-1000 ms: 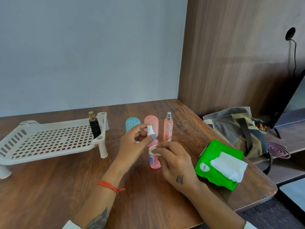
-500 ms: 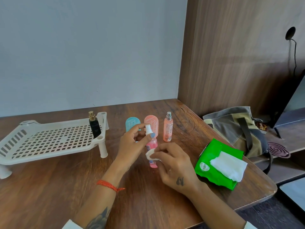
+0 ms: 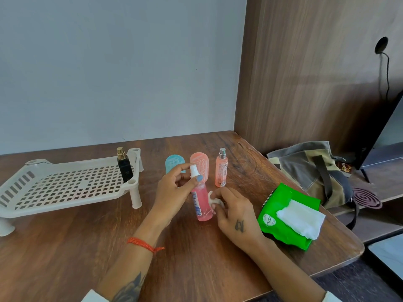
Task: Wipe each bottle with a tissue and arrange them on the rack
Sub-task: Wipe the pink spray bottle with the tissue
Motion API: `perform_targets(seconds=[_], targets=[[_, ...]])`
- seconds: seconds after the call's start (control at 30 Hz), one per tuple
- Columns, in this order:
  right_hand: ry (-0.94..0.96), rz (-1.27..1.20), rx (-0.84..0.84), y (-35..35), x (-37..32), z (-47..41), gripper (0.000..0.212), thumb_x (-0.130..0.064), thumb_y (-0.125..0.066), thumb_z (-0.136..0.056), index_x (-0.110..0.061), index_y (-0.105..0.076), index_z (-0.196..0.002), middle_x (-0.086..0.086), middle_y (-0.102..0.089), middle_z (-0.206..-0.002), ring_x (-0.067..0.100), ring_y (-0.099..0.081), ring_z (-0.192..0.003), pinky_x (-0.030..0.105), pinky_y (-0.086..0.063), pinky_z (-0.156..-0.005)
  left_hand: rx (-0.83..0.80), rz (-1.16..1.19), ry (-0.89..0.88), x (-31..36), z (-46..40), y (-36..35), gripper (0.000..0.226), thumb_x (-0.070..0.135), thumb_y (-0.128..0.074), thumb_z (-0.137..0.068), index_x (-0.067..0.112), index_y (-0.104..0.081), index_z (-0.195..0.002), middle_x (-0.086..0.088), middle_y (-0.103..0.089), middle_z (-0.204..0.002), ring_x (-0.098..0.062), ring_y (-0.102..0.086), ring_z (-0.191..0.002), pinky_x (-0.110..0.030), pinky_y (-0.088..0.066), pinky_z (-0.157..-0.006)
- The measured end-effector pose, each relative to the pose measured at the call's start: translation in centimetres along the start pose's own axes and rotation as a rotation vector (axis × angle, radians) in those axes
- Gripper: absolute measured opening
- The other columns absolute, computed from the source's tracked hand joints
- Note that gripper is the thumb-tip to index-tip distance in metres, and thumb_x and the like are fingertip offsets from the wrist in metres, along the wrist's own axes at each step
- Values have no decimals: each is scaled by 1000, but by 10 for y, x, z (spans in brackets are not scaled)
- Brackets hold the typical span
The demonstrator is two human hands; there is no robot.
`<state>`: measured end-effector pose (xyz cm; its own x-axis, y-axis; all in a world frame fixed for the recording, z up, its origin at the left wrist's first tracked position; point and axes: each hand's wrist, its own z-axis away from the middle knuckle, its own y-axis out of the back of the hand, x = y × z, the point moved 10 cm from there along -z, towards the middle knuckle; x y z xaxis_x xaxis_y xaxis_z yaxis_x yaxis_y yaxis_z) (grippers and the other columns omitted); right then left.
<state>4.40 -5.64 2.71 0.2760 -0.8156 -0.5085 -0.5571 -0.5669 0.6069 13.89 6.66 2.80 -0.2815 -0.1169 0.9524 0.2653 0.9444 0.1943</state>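
Observation:
My left hand (image 3: pixel 174 188) pinches the white spray top of a pink bottle (image 3: pixel 201 202), which stands upright on the wooden table (image 3: pixel 65 247). Just right of the bottle, my right hand (image 3: pixel 233 211) holds a small crumpled tissue (image 3: pixel 212 198) beside its body. A white perforated rack (image 3: pixel 61 188) stands at the left with a black, gold-capped bottle (image 3: pixel 124 170) on its far right corner. Behind my hands stand a teal bottle (image 3: pixel 174 163), a salmon flat bottle (image 3: pixel 199 163) and a slim peach spray bottle (image 3: pixel 221 168).
A green tissue pack (image 3: pixel 283 216) with a white sheet sticking out lies at the table's right edge. Beyond it, a grey-olive bag (image 3: pixel 309 168) and a mosquito coil (image 3: pixel 366 198) sit on a lower ledge. A wooden panel rises at the right.
My right hand with the tissue has slid off the bottle's front to its right side, uncovering the bottle. The bottle was lifted slightly half a second ago and now stands on the table.

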Motion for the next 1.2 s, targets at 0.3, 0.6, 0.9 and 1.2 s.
perform_targets(seconds=[0.3,0.6,0.9,1.2], targets=[[170,2,158,22,-25,3,20,-4,-68,-72,-14,-67,-89,-4,-64,-95,6,-58,-88,18,-49,-73,2,7,40,-3,0,0,38,22,-68,-84,26,-56,-120,-1,-68,-110,-14,-65,-102,-38,-54,-90],[393,175,-47,-3,-51,11,18,-6,-55,-73,-15,-70,-78,0,-63,-92,17,-55,-86,25,-48,-68,13,-1,39,-3,-1,2,39,21,-68,-84,27,-56,-120,0,-69,-108,-13,-64,-101,-37,-55,-89],[-76,61,-105,-7,10,1,14,-6,-63,-80,-15,-63,-90,-1,-64,-89,11,-58,-79,27,-50,-68,10,1,47,-2,-1,0,35,22,-65,-87,33,-51,-116,6,-62,-111,-9,-59,-102,-16,-48,-73],[234,38,217,24,-36,-1,21,-19,-60,-85,-9,-68,-101,3,-66,-100,10,-59,-93,18,-48,-82,-11,69,38,0,0,0,38,19,-67,-85,25,-56,-121,-2,-68,-109,-13,-66,-97,-21,-55,-77]])
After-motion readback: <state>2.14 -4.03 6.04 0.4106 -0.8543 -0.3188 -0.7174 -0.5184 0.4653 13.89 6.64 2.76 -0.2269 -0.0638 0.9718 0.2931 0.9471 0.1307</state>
